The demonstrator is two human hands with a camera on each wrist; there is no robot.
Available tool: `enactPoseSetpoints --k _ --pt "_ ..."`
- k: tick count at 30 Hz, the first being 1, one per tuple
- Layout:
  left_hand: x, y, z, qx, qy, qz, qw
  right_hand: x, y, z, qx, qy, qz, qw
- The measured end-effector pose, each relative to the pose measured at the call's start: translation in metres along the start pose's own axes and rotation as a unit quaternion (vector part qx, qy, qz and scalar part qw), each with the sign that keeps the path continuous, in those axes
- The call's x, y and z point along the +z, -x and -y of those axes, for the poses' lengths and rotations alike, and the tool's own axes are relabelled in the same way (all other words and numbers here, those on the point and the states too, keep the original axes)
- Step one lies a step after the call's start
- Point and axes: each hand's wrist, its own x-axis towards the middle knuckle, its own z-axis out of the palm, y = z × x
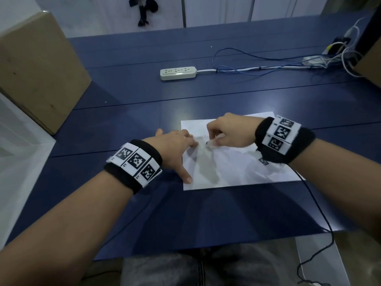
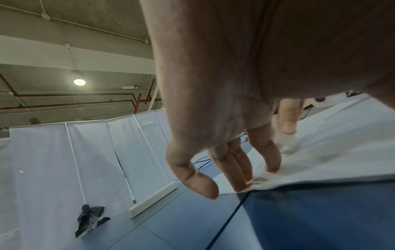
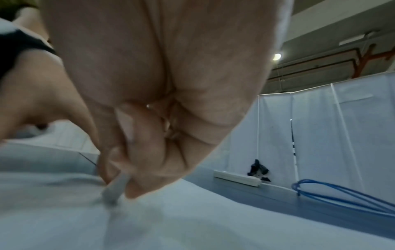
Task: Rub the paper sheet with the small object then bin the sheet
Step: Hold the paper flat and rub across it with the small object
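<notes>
my right hand (image 1: 226,132) pinched the small object (image 3: 113,192) against the paper sheet (image 1: 237,168) on the table (image 1: 144,96); my left hand (image 1: 175,149), fingers spread, pinned its edge. rubbing was underway, i judged; binning remained.

paper sheet (image 1: 237,168): 1 | small object (image 1: 210,143): 1 | power strip (image 1: 178,72): 1 | cardboard box (image 1: 35,69): 1 | hands: 2

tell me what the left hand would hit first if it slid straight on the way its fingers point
Most likely the right hand and the small object it pinches: the left hand lies flat on the paper sheet, fingers aimed at them. How much gap remains is unclear.
</notes>
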Motion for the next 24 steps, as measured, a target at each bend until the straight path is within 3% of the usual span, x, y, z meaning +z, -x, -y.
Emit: enactPoseSetpoints --k 3,5,9,12,17,24 --pt "0.0 0.001 0.0 0.0 -0.002 0.0 1.0 0.011 0.017 0.014 -0.06 -0.039 0.104 0.992" --pt "0.0 0.001 -0.001 0.0 -0.004 0.004 1.0 0.013 0.018 0.017 -0.066 -0.04 0.13 0.988" --pt "-0.002 0.001 -0.002 0.0 -0.008 0.007 1.0 -0.002 -0.002 0.005 0.009 0.008 0.004 1.0" --pt "-0.001 0.001 -0.002 -0.002 -0.004 0.008 1.0 -0.002 -0.002 0.003 0.01 0.023 -0.023 0.999" --pt "-0.001 0.001 -0.001 -0.001 -0.001 0.001 1.0 0.013 0.019 0.019 -0.067 -0.055 0.147 0.985" --pt "-0.001 0.0 -0.002 -0.004 -0.005 0.007 1.0 -0.001 0.0 0.003 0.03 0.011 -0.015 0.999"
